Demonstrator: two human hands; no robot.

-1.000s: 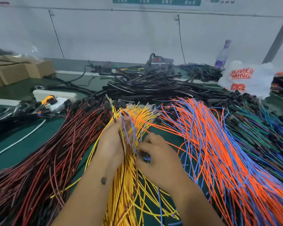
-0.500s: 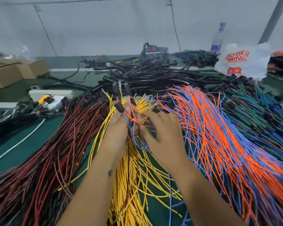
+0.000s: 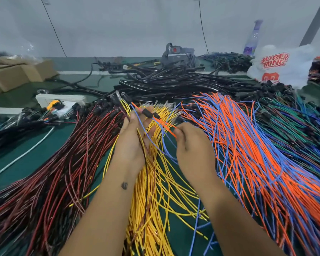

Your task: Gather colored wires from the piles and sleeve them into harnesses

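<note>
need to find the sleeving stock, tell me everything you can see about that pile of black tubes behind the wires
The black tubing pile lies loose on the green table, behind the yellow wires and orange and blue wires. It is many cut lengths of glossy, plastic-looking tube, slightly curved, criss-crossed and mostly running left to right. Open ends show on its left side. Its near edge meets the wires' black connector ends. Neither hand touches it.

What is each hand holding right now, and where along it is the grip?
Left hand grips a small mixed wire bunch just below its connector ends. Right hand pinches an orange wire near its end.
</note>
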